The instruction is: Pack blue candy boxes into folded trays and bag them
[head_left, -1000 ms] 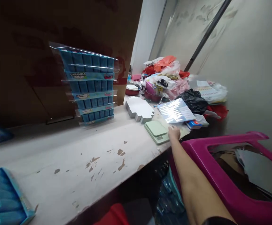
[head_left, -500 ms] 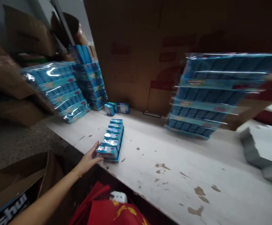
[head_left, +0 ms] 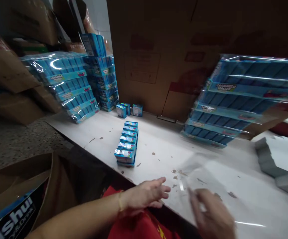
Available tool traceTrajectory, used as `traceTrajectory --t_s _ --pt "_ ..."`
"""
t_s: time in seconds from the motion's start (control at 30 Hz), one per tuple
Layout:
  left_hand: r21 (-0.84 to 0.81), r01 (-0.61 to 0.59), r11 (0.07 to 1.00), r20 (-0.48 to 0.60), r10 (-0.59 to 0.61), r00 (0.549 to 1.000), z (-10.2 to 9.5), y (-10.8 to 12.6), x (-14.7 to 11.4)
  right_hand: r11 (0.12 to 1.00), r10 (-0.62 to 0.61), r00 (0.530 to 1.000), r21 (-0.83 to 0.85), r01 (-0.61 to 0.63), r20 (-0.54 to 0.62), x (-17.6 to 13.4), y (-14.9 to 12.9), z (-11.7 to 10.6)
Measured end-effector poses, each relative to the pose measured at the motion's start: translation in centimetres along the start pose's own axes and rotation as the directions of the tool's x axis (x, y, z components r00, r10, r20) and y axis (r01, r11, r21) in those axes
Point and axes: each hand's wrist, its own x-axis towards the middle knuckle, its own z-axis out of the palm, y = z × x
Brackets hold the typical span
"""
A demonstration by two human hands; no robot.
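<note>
My right hand, smeared by motion, pinches a clear plastic bag that spreads thinly above the white table. Left of it, my left hand reaches over the table's front edge with its fingers apart, holding nothing. A tray of small blue boxes stands in a row further back on the table, touched by neither hand. Three loose blue boxes sit behind that tray, near the cardboard wall.
Plastic-wrapped stacks of blue trays stand at the left and right. A taller pile of blue trays rises at the back left. An open carton is below on the left. The white table has chipped patches.
My left hand has let go of the tray of blue boxes and moved right, towards me. My right hand has come into view with the clear plastic bag. The view has shifted slightly.
</note>
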Motion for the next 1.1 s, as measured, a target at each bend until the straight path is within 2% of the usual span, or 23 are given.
traceTrajectory --t_s 0.07,0.13,0.23,0.37,0.43,0.47,0.53,0.57,0.6,0.63,0.7,0.77,0.87,1.0,1.1 --pt "-0.127 0.029 0.991 -0.056 -0.037 0.998 0.7 -0.8 1.3 0.995 -0.069 0.994 -0.059 0.074 0.085 -0.7 -3.3 2.3" --pt "-0.217 0.019 0.976 -0.133 -0.049 0.990 0.4 -1.1 1.6 0.986 -0.144 0.976 -0.058 0.155 0.166 -1.4 -5.1 4.1" --pt "-0.301 0.019 0.954 -0.170 -0.073 0.983 -0.9 -1.1 1.0 0.959 -0.226 0.950 -0.120 0.256 0.217 -2.5 -5.1 5.0" --pt "-0.269 -0.008 0.963 -0.105 -0.021 0.994 -2.0 -0.6 0.0 0.937 -0.277 0.933 -0.148 0.315 0.228 -3.2 -3.4 4.5" --pt "-0.200 -0.044 0.979 -0.124 0.019 0.992 -2.4 -0.3 -0.7 0.929 -0.318 0.926 -0.129 0.347 0.204 -3.0 -3.0 4.3" --pt "-0.123 -0.098 0.988 -0.164 0.077 0.983 -2.6 -0.1 -1.2 0.922 -0.333 0.923 -0.141 0.362 0.192 -2.8 -3.0 4.2" --pt "0.163 -0.259 0.952 -0.249 0.294 0.923 -3.0 0.3 -2.4 0.908 -0.341 0.923 -0.193 0.372 0.177 -2.2 -3.2 4.2" --pt "0.352 -0.328 0.877 -0.240 0.423 0.874 -3.2 0.5 -3.0 0.906 -0.330 0.927 -0.217 0.364 0.178 -2.0 -3.4 4.2" --pt "0.532 -0.367 0.763 -0.190 0.530 0.827 -3.4 0.7 -3.6 0.906 -0.315 0.930 -0.230 0.354 0.188 -1.7 -3.7 4.3" --pt "0.674 -0.372 0.638 -0.126 0.595 0.794 -3.5 1.0 -4.1 0.909 -0.302 0.932 -0.233 0.345 0.200 -1.6 -4.0 4.4" --pt "0.828 -0.340 0.446 -0.030 0.641 0.767 -3.5 1.3 -4.7 0.919 -0.286 0.933 -0.214 0.332 0.217 -1.5 -4.5 4.7" --pt "0.869 -0.334 0.364 0.025 0.644 0.765 -3.3 1.3 -4.8 0.931 -0.279 0.936 -0.178 0.319 0.216 -1.6 -4.7 5.0" --pt "0.862 -0.361 0.354 0.066 0.629 0.774 -3.4 0.9 -4.6 0.954 -0.232 0.952 -0.147 0.263 0.198 -2.0 -4.5 5.5" --pt "0.852 -0.349 0.389 0.011 0.655 0.756 -4.4 0.4 -4.1 0.977 -0.136 0.964 -0.130 0.169 0.230 -1.5 -4.7 5.6" --pt "0.853 -0.333 0.401 -0.041 0.688 0.724 -5.3 0.7 -3.7 0.991 -0.053 0.945 -0.098 0.089 0.322 -0.6 -4.7 4.7"
